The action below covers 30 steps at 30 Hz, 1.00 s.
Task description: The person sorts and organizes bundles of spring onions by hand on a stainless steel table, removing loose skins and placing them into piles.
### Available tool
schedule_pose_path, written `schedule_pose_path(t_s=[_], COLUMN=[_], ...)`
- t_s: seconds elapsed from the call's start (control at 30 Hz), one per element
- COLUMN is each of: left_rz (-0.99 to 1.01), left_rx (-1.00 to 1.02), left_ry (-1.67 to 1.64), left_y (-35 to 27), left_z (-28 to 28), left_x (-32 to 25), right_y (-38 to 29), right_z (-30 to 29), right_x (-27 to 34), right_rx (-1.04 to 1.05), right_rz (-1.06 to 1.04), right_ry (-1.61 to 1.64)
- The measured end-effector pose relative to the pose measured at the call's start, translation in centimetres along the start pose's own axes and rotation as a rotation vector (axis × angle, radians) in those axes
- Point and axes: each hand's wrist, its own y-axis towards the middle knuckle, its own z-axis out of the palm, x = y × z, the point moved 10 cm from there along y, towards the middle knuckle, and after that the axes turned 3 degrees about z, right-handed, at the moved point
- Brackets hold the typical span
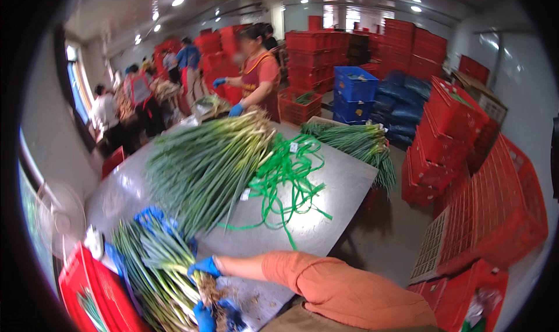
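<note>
My right hand (205, 266), in a blue glove, is closed around the pale stems of a bunch of green onions (174, 255), just above their brown roots (208, 288). Below it, at the bottom edge, my gloved left hand (204, 318) is beside the root ends of more green onions (170, 295); its fingers are partly hidden, and its grip is unclear. Blue plastic (156, 218) shows under and behind these onions. A large heap of green onions (214, 157) covers the middle of the metal table (345, 175). Next to it lie tangled green straps (284, 179) with small white tags.
A red crate (98, 284) stands at the table's left, near a fan (61, 220). Across the table is a co-worker (260, 74) in blue gloves. More green onions (353, 135) lie beyond the far right corner. Red crates (450, 135) are stacked along the right.
</note>
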Motion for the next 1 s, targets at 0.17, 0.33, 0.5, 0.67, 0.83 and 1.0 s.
schedule_pose_path(t_s=[0.17,0.33,0.5,0.67,0.83,1.0], left_rz=[-0.183,-0.43,-0.387,-0.338,-0.795,-0.709], left_rx=[0.097,-0.134,-0.46,-0.002,-0.07,-0.145], left_ry=[0.208,0.107,-0.177,-0.117,-0.047,-0.38], left_y=[-3.2,-14.8,-12.2,0.6,7.2,7.1], left_z=[-1.3,-13.4,-15.4,-4.5,-1.2,3.8], left_x=[-8.4,-13.9,-19.9,-20.6,0.2,1.5], right_y=[0.9,3.0,3.9,7.1,7.4,6.4], right_z=[-3.6,-4.0,-4.6,-5.8,-3.2,-3.7], right_x=[-0.9,-3.4,-4.0,-5.8,-8.6,-11.4], right_rx=[0.142,0.02,-0.207,-0.36,-0.518,-0.629], right_rz=[-0.066,0.032,-0.199,-0.272,-0.271,-0.245], right_ry=[0.189,0.102,-0.128,-0.518,-0.511,-0.509])
